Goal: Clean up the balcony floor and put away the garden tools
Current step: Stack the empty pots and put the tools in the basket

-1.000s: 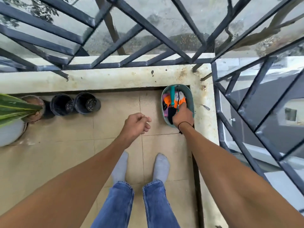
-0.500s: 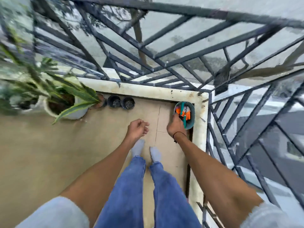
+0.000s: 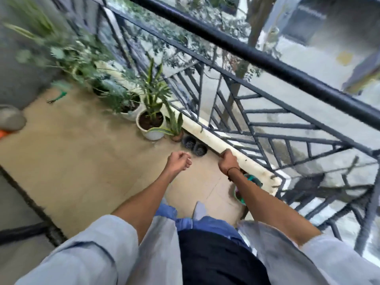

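Head view, motion-blurred. Dark metal railing (image 3: 242, 112) runs along the cream ledge (image 3: 213, 138) at the balcony's edge; tiled floor (image 3: 82, 153) below. Along the ledge stand a white pot (image 3: 151, 125) with soil and a striped plant, a small brown pot (image 3: 177, 137) beside it, then two black pots (image 3: 194, 146) side by side, contents unclear. More leafy plants sit further back, blurred. A green item (image 3: 58, 95) lies on the floor far left, too blurred to name.

Teal bucket (image 3: 249, 183) sits in the corner by the ledge, mostly hidden by the right forearm; contents not readable.

Left hand (image 3: 179, 161): fingers curled together, holding nothing. Right hand (image 3: 228, 161): fingers curled together, empty, in front of the ledge.
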